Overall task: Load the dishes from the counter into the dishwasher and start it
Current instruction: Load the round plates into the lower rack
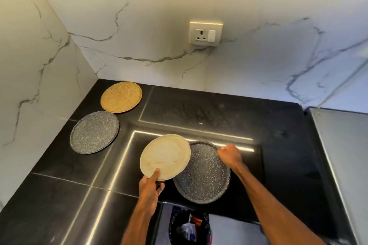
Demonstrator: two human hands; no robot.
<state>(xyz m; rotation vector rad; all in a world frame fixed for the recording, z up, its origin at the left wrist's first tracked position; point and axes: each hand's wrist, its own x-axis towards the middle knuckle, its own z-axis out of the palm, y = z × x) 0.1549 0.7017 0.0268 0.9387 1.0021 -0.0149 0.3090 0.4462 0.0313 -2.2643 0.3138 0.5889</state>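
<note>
**Two plates in hand at the surface edge**

The left hand (150, 186) grips the cream plate (165, 157) by its near rim, thumb on top, tilted. Just right of it, the right hand (229, 155) is clenched on the far rim of a dark speckled plate (205, 177). Beyond the left hand, a second speckled plate (94, 132) and a tan plate (121, 97) lie on the black surface (59, 195).

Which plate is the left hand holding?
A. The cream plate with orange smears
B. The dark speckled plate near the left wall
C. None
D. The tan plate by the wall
A: the left hand grips the lower rim of the cream plate, lifted and tilted above the counter.
</note>
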